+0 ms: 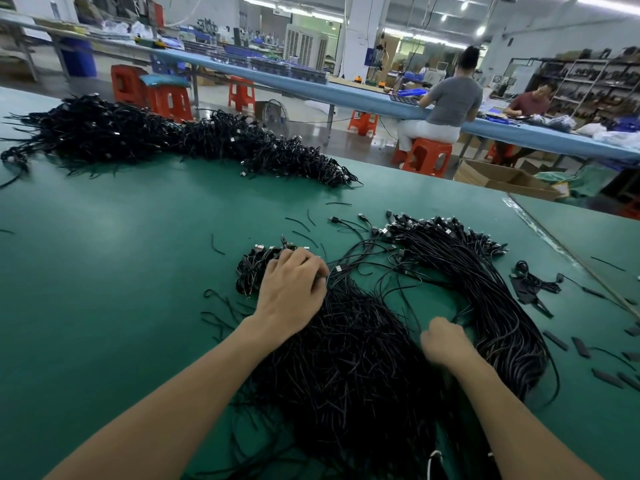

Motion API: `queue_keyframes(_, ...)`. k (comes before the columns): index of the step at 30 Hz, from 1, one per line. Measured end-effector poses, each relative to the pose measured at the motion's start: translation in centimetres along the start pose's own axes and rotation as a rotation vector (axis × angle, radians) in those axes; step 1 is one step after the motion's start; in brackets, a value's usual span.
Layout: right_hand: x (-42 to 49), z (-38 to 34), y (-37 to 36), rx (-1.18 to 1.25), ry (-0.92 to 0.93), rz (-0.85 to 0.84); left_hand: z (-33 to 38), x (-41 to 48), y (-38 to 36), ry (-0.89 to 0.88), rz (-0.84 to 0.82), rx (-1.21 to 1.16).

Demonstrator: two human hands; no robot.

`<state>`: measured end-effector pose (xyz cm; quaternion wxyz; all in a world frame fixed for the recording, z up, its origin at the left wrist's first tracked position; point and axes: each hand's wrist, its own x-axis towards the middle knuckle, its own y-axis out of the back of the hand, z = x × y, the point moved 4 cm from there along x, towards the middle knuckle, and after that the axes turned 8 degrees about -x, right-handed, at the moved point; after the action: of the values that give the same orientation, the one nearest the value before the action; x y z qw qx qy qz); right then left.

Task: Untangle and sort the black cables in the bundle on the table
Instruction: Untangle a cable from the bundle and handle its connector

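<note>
Near the lower centre of the frame, the left hand (292,292) lies on the tangled bundle (346,368), its fingers curled down around some strands close to the plug ends (254,263). To the right, the right hand (445,342) is closed like a fist at the edge of this bundle. Its fingers are hidden, so I cannot tell if it holds a cable.

These cables look thin, light and limp, and I think they will catch on each other when pulled. The plug is the stiffer part, so it seems the best place to take hold, drawing one cable out slowly along its length.

Just right of the hands, a combed bundle (491,282) curves upward with its plugs together. Left of the hands the green desk (121,265) gives wide room to lay cables. On the right there is less, because small flat black pieces (581,346) lie near the desk's seam (554,244). A big pile (138,133) sits well apart, in the upper left.
</note>
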<state>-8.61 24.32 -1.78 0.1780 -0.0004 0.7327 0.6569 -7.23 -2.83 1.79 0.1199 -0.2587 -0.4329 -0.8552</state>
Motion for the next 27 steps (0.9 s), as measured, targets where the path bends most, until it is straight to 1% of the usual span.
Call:
queue_keyframes(2, -0.1, -0.1, 1.4, 0.188, 0.003, 0.03, 0.7, 0.0, -0.4, -0.009, -0.055, -0.044)
queue_keyframes(5, -0.8, 0.4, 4.1, 0.625, -0.019, 0.125, 2.2, 0.1, -0.8, -0.012, -0.106, -0.103)
queue_keyframes(6, -1.1, 0.8, 4.9, 0.7, -0.017, 0.155, 2.8, 0.1, -0.9, -0.016, -0.119, -0.124)
queue_keyframes(7, -1.5, 0.9, 5.6, 0.716, -0.007, 0.168, 3.5, 0.1, -1.0, -0.026, -0.133, -0.144)
queue_keyframes(9, -2.5, 0.6, 6.6, 0.665, 0.04, 0.191, 4.9, 0.2, -1.4, -0.044, -0.169, -0.191)
queue_keyframes(13, -6.4, -1.6, 8.4, 0.439, 0.217, 0.313, 7.5, 0.1, -2.4, -0.012, -0.279, -0.295)
queue_keyframes(15, -8.6, -3.1, 9.2, 0.449, 0.315, 0.363, 8.3, 0.1, -3.2, 0.0, -0.349, -0.303)
queue_keyframes(17, -11.2, -5.1, 9.8, 0.605, 0.447, 0.321, 8.8, -0.1, -3.9, -0.013, -0.398, -0.29)
queue_keyframes(18, -12.5, -6.0, 10.0, 0.697, 0.523, 0.263, 9.2, -0.3, -4.3, -0.032, -0.415, -0.277)
queue_keyframes(19, -13.7, -6.9, 10.0, 0.762, 0.607, 0.193, 8.9, -0.6, -4.7, -0.006, -0.417, -0.298)
queue_keyframes(20, -14.8, -7.8, 10.0, 0.785, 0.686, 0.133, 8.4, -0.9, -4.8, 0.066, -0.408, -0.385)
queue_keyframes(21, -15.6, -8.2, 10.1, 0.781, 0.748, 0.082, 8.2, -1.3, -4.7, 0.147, -0.416, -0.521)
queue_keyframes(22, -16.2, -8.3, 10.1, 0.778, 0.8, 0.026, 7.9, -1.4, -4.2, 0.199, -0.377, -0.667)
queue_keyframes(24, -16.8, -7.9, 10.3, 0.835, 0.872, -0.099, 7.2, -0.5, -3.0, 0.215, -0.198, -0.815)
queue_keyframes(25, -16.8, -7.4, 10.4, 0.884, 0.872, -0.149, 6.7, 0.1, -2.4, 0.267, -0.104, -0.875)
queue_keyframes(27, -16.1, -6.0, 10.4, 0.933, 0.811, -0.199, 5.4, 1.4, -1.3, 0.424, 0.088, -0.969)
